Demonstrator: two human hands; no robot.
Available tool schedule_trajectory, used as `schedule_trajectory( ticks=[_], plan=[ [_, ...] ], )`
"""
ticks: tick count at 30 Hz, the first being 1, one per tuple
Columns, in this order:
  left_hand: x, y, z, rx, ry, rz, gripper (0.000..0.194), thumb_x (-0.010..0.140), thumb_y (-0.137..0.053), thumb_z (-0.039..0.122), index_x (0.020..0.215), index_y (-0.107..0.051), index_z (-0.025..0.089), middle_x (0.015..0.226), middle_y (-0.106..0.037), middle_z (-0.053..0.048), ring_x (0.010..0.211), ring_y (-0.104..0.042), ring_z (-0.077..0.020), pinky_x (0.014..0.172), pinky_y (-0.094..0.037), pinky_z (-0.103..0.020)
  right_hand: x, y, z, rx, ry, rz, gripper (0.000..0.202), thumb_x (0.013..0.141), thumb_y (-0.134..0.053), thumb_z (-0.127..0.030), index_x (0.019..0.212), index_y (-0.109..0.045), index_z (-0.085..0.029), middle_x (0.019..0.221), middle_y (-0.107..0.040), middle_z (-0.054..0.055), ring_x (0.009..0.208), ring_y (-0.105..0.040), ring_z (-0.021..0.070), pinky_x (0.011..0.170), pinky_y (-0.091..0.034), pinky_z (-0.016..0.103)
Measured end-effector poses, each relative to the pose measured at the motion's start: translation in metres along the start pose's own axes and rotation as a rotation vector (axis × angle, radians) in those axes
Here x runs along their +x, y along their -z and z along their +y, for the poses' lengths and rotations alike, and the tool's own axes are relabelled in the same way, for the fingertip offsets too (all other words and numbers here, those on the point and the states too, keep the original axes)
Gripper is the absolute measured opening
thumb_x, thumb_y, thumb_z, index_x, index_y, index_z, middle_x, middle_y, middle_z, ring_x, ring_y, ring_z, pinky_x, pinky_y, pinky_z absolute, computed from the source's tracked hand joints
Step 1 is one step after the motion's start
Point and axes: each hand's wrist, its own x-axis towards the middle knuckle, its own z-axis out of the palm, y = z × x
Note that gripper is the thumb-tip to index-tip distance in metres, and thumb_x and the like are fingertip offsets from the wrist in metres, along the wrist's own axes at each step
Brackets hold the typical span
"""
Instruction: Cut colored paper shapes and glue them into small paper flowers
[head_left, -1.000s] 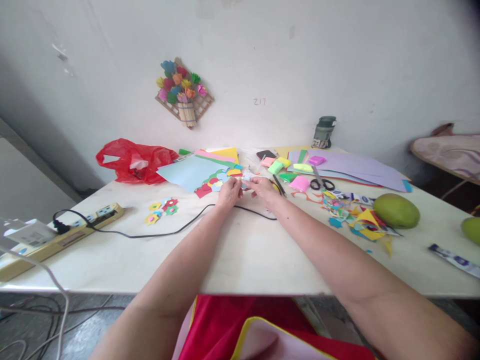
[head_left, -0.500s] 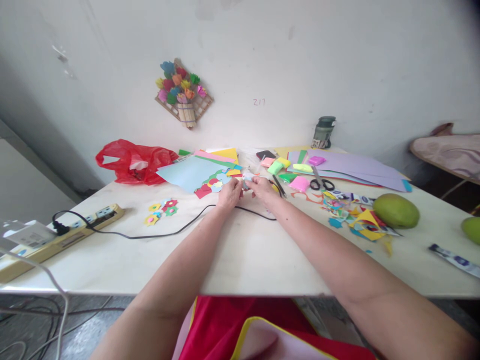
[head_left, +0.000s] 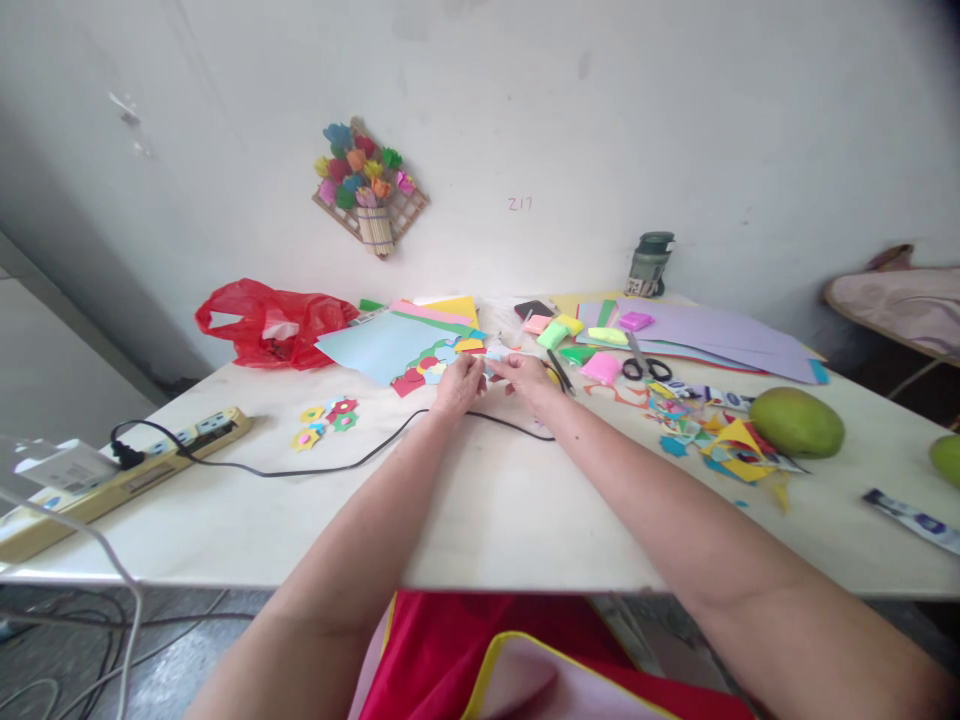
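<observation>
My left hand (head_left: 459, 384) and my right hand (head_left: 525, 377) meet over the far middle of the white table (head_left: 495, 500). Together they pinch a small pale blue paper piece (head_left: 493, 358) between their fingertips. Just behind them lie cut paper shapes (head_left: 427, 368) in red, blue and green on a stack of coloured paper sheets (head_left: 397, 335). A black cable (head_left: 352, 462) runs across the table under my wrists.
Small paper flowers (head_left: 324, 420) lie left of my hands. A power strip (head_left: 127, 465) sits at the left edge, a red plastic bag (head_left: 270, 322) behind it. To the right are scissors (head_left: 643, 366), clay blocks (head_left: 577, 340), purple sheets (head_left: 720, 335), paper scraps (head_left: 712, 430) and a green mango (head_left: 796, 422).
Both hands stay together at the same spot, with only small finger movements on the paper piece. The view has shifted very slightly.
</observation>
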Motion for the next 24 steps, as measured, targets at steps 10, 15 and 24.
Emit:
schedule_trajectory(
  ticks=[10, 15, 24],
  plan=[
    [0.011, 0.098, 0.01, 0.516, 0.069, -0.038, 0.028, 0.068, -0.054, 0.046, 0.06, -0.055, 0.018, 0.049, -0.047, 0.002, 0.047, -0.041, -0.0109, 0.046, -0.031, -0.023, 0.0, 0.005, 0.001, 0.015, -0.016, 0.02, 0.038, 0.075, -0.053, -0.051, 0.07, -0.06, -0.014, 0.086, -0.067, 0.009, 0.065, -0.059, 0.0109, 0.044, -0.035, 0.018],
    [0.005, 0.135, 0.007, 0.744, 0.21, 0.007, 0.023, 0.059, -0.062, 0.041, 0.063, -0.062, 0.018, 0.057, -0.057, -0.002, 0.052, -0.049, -0.0139, 0.048, -0.034, -0.024, -0.003, 0.005, -0.001, -0.039, 0.011, 0.026, 0.033, 0.077, -0.051, -0.045, 0.07, -0.06, -0.014, 0.082, -0.067, 0.008, 0.062, -0.057, 0.01, 0.045, -0.035, 0.018],
    [-0.009, 0.149, 0.012, 0.77, 0.303, -0.062, 0.022, 0.058, -0.062, 0.041, 0.061, -0.062, 0.019, 0.05, -0.055, -0.001, 0.043, -0.046, -0.0128, 0.045, -0.034, -0.025, -0.007, -0.034, 0.005, -0.339, 0.274, -0.274, 0.01, 0.069, -0.061, -0.022, 0.076, -0.069, -0.021, 0.086, -0.069, 0.003, 0.082, -0.061, 0.0178, 0.076, -0.047, 0.032]
  ],
)
